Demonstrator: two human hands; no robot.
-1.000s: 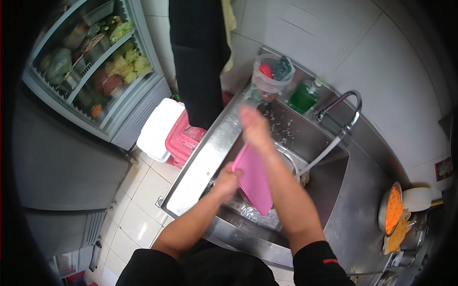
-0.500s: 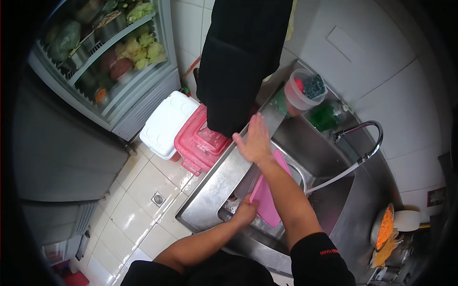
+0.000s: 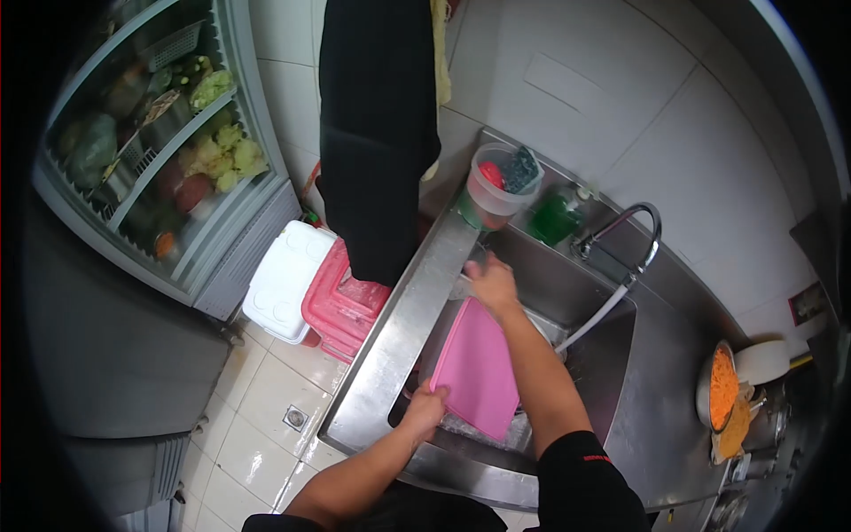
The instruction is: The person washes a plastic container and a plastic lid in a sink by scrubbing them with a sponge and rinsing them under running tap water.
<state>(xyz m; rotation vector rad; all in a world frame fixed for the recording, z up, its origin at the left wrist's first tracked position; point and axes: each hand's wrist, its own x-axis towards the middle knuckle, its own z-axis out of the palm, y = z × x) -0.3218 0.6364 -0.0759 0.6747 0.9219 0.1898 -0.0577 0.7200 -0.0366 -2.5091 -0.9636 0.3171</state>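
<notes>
A flat pink rectangular panel (image 3: 479, 372) with a rimmed edge is tilted inside the metal sink (image 3: 576, 337). Whether it is a lid or a board I cannot tell. My left hand (image 3: 426, 410) grips its near left edge, fingers closed around the rim. Past the panel's far corner, my right hand (image 3: 494, 282) is held over the sink with fingers apart, partly blurred, and nothing visible in it. Part of a see-through item shows behind the panel's left side.
A curved tap (image 3: 651, 230) with a white hose reaches into the sink. On the sink ledge stand a clear tub (image 3: 501, 191) of sponges and a green soap bottle (image 3: 557, 217). A bowl of orange shreds (image 3: 722, 387) is at right. Red (image 3: 341, 306) and white (image 3: 288, 279) containers sit left.
My right hand has moved from the sink's left rim to over the basin. The pink panel has turned, showing its broad face more. The camera view has shifted.
</notes>
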